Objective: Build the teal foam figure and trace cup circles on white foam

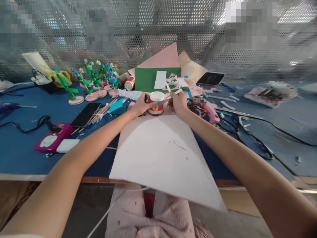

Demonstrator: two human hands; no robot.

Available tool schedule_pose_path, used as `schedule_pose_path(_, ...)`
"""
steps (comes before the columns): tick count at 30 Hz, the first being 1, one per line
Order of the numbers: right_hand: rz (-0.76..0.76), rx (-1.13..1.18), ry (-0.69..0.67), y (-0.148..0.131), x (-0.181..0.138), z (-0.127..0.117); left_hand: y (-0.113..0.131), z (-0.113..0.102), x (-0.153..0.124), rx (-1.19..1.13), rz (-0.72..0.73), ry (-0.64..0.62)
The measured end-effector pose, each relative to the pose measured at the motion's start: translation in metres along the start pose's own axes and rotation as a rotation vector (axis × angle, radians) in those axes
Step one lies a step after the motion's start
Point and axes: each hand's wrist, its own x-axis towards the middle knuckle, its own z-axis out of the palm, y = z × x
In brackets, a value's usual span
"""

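Observation:
A red paper cup (156,107) with a white rim stands upright near the far end of a large white sheet (158,148). My left hand (141,106) is closed on the cup's left side, its thumb reaching across the front. A small teal piece shows at that thumb's tip; I cannot tell whether it is a nail or paper. Just right of the cup, my right hand (178,103) pinches a narrow white paper strip (175,92). Its lower fingers are partly hidden.
Paper spiral plants on pink discs (92,97) stand back left. Behind the cup lie green card (145,79) and paper scraps. A pink glue gun (211,112) with black cables lies right. Left are a phone (86,114) and a purple power box (53,138). Metal mesh closes the back.

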Motion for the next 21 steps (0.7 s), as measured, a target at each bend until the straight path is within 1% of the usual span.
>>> schedule_pose_path(6, -0.001, 0.003, 0.005, -0.001, -0.001, 0.001, 0.002, -0.002, 0.0, 0.01, 0.008, -0.032)
schedule_pose_path(10, -0.023, 0.011, 0.008, 0.0, -0.001, 0.001, -0.005, -0.002, 0.005, 0.007, 0.018, -0.054)
schedule_pose_path(13, -0.023, 0.006, 0.023, 0.001, -0.001, 0.001, -0.013, -0.002, 0.013, 0.004, 0.09, -0.019)
schedule_pose_path(16, -0.01, 0.0, 0.036, 0.001, 0.0, 0.001, -0.016, 0.0, 0.016, 0.012, 0.144, 0.02)
schedule_pose_path(19, -0.014, -0.006, 0.039, 0.002, 0.001, 0.001, -0.01, 0.0, 0.013, 0.024, 0.126, 0.04)
schedule_pose_path(21, -0.019, -0.01, 0.039, 0.002, 0.002, 0.001, -0.005, 0.0, 0.008, 0.016, 0.075, 0.014)
